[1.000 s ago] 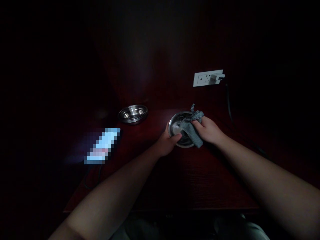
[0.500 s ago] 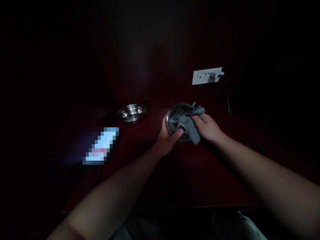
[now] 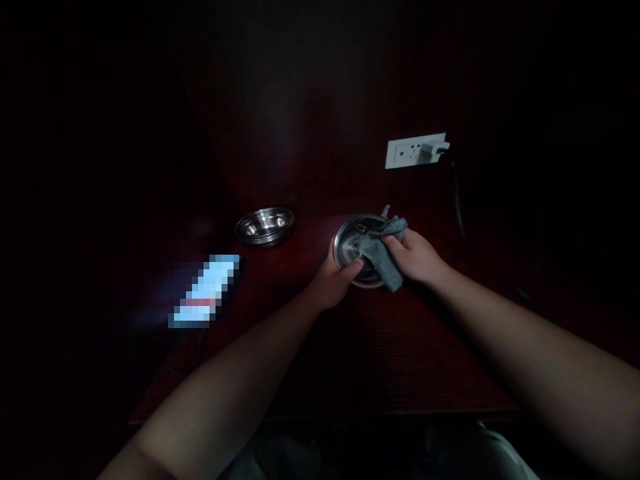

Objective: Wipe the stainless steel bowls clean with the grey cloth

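Note:
A shiny metal bowl (image 3: 346, 248) is held tilted over the table, its inside turned toward me. My left hand (image 3: 334, 281) grips its left side, thumb over the near rim and fingers behind. In my right hand (image 3: 416, 255) is a grey-green cloth (image 3: 383, 257), pinched under the thumb and pressed at the bowl's right rim and inside. The cloth's lower end hangs over the near right edge of the bowl. The right fingers behind the cloth are hidden.
Stacked metal bowls (image 3: 265, 228) stand on the dark red table (image 3: 400, 360) to the left. A lit, pixelated phone-like screen (image 3: 205, 293) lies nearer, with a cable below it. On the back wall, a white socket (image 3: 407, 152) holds a plug with a dark cable (image 3: 457, 200) running down right.
The bowl has tipped slightly and sits a little lower in my hands. The cloth has shifted a little with my right hand; both grips stay the same.

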### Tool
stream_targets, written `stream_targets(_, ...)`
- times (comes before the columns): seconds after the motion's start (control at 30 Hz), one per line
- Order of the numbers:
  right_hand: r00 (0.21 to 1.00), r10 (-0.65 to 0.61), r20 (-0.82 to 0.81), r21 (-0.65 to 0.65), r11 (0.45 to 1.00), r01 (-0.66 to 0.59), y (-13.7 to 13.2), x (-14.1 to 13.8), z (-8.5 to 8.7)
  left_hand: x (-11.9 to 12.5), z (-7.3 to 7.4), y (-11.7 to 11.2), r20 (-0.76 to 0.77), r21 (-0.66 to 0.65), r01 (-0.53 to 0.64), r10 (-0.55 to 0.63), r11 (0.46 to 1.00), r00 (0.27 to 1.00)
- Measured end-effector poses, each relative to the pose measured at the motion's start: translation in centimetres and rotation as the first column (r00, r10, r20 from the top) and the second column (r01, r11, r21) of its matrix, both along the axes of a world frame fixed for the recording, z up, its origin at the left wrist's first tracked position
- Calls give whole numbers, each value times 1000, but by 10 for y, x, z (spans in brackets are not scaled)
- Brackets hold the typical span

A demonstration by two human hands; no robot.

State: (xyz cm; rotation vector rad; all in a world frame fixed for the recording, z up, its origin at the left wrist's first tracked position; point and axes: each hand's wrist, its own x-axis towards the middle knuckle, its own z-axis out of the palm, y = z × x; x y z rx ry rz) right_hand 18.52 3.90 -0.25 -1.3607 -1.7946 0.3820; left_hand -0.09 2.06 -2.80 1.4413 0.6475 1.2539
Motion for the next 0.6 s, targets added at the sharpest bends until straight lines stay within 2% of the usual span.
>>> stream_targets(0.3,999,33,15,23,999,-33,0,2,2,-1,-1,-1,0,-74,36,-36,997,999)
stream_targets(0.6,999,46,15,43,998,-46,0,3,2,-1,-4,1,-2,-87,55,-56,995,998)
